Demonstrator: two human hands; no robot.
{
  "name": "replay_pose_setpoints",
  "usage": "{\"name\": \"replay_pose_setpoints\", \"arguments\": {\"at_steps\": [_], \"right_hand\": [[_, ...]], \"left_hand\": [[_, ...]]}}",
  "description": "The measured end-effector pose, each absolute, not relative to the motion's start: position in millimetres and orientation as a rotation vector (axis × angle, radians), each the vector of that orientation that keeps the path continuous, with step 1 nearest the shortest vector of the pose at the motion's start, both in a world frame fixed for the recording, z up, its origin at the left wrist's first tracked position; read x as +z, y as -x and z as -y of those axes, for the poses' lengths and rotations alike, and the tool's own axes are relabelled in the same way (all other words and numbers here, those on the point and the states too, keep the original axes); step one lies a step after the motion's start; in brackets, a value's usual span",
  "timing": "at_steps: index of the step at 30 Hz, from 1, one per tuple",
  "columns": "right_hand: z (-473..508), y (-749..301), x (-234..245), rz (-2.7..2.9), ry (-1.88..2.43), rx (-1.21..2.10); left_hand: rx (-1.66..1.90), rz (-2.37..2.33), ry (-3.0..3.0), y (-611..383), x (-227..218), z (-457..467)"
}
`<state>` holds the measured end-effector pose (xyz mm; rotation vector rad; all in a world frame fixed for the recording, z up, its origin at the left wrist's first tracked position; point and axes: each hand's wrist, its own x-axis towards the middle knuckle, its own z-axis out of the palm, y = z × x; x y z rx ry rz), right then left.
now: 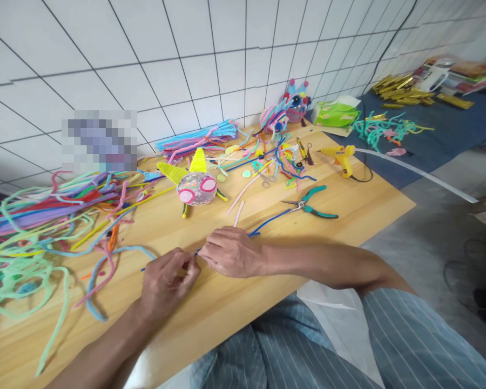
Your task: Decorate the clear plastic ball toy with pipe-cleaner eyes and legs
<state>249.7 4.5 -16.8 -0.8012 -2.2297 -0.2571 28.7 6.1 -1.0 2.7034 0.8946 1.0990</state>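
My left hand (pixel 168 278) and my right hand (pixel 230 251) meet low over the wooden table. Both have their fingers pinched on a dark blue pipe cleaner (pixel 197 252), of which a short bit shows between them. Another blue length (pixel 269 220) runs from under my right hand toward the pliers (pixel 303 204), which lie with teal handles spread. Just beyond my right hand is a pale pink pipe cleaner piece (pixel 238 214). A round decorated figure (pixel 197 188) with yellow ears and pink eyes stands farther back.
Heaps of coloured pipe cleaners (pixel 56 210) cover the left side. A yellow glue gun (pixel 342 159) with a cord stands at the right, near scissors (pixel 268 179). Against the tiled wall are a pipe cleaner bundle (pixel 198 135), finished figures (pixel 297 102) and a green tissue pack (pixel 335 114).
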Motion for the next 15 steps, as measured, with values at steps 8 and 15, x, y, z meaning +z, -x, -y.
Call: {"name": "replay_pose_setpoints", "arguments": {"at_steps": [8,15], "right_hand": [[-11.0,-241.6,17.1,2.045,0.711,-0.347],[-33.3,-230.7,75.4,1.978,0.674,-0.369]], "left_hand": [[1.235,-0.832,-2.874,-20.6,33.4,-14.7],[1.643,-0.949,-2.819,-27.3,92.8,-31.7]]}}
